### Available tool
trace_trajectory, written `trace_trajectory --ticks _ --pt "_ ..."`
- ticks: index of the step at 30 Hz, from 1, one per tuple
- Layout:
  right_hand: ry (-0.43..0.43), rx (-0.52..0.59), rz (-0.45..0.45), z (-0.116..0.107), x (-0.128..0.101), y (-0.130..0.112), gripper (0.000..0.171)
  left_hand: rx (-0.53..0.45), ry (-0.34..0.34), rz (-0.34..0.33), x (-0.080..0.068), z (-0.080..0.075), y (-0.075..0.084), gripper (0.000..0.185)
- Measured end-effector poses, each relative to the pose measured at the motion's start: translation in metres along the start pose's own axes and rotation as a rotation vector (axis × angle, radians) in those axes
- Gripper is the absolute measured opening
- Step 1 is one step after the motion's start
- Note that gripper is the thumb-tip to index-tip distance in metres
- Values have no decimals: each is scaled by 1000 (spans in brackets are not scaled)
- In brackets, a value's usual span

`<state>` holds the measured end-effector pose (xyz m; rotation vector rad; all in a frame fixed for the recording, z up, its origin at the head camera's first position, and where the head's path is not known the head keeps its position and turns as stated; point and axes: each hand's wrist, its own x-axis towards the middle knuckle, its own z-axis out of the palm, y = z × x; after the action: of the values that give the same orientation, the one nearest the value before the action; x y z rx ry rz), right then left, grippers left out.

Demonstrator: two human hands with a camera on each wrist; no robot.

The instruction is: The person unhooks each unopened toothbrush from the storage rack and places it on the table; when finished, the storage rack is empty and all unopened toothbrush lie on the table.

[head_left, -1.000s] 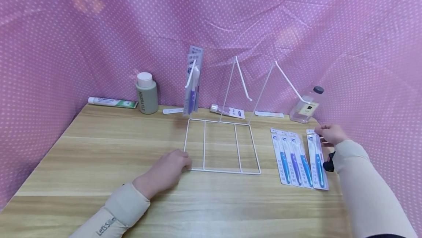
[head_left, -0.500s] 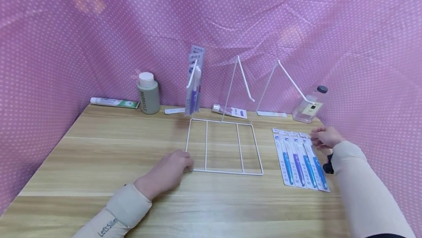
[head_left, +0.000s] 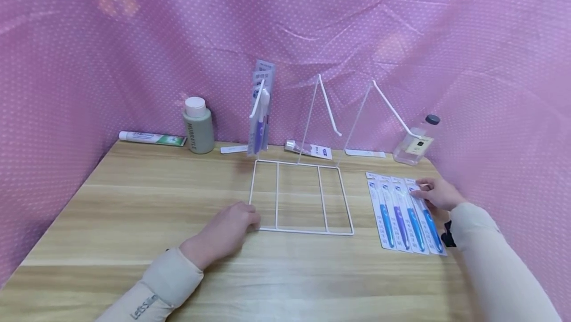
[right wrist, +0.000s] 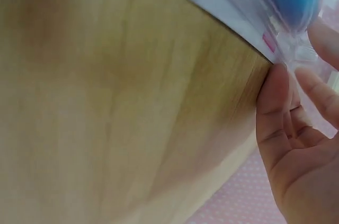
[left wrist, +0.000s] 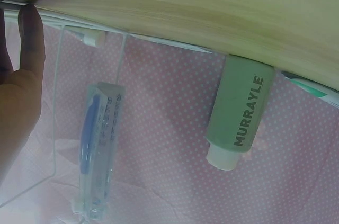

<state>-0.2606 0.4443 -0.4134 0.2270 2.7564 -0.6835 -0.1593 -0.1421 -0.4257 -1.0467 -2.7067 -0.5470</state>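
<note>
A white wire rack [head_left: 308, 232] stands mid-table with three slanted hooks. Toothbrush packs [head_left: 260, 114] hang on its left hook, also seen in the left wrist view as a hanging pack [left wrist: 98, 150]. My left hand [head_left: 250, 218] rests on the rack's near left corner, one finger [left wrist: 29, 28] touching the wire. Several toothbrush packs [head_left: 392, 213] lie side by side on the right. My right hand [head_left: 417, 193] pinches the upper edge of the rightmost pack [head_left: 431, 230]; the right wrist view shows the thumb [right wrist: 275, 97] at that pack's edge [right wrist: 265, 1].
Along the back of the wooden table [head_left: 134, 203] lie a toothpaste tube [head_left: 151, 138], a green bottle [head_left: 198, 126], a small tube [head_left: 308, 149] and a clear bottle [head_left: 417, 141]. Pink dotted cloth [head_left: 67, 64] walls in the table on three sides.
My right hand has drawn leftward and nearer along the rightmost pack, which slid in against the other lying packs. The left hand has stayed on the rack corner.
</note>
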Motion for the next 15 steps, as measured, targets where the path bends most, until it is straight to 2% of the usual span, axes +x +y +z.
trace_trajectory --ticks 6,11,15 --pt "33 -25 9 5 4 0 68 -14 3 -6 -2 2 -2 26" --pt "42 50 21 6 -3 -2 73 -22 -17 -34 -2 6 -3 23" --pt "72 32 2 2 -11 -9 69 -22 -20 -34 -1 6 -3 22"
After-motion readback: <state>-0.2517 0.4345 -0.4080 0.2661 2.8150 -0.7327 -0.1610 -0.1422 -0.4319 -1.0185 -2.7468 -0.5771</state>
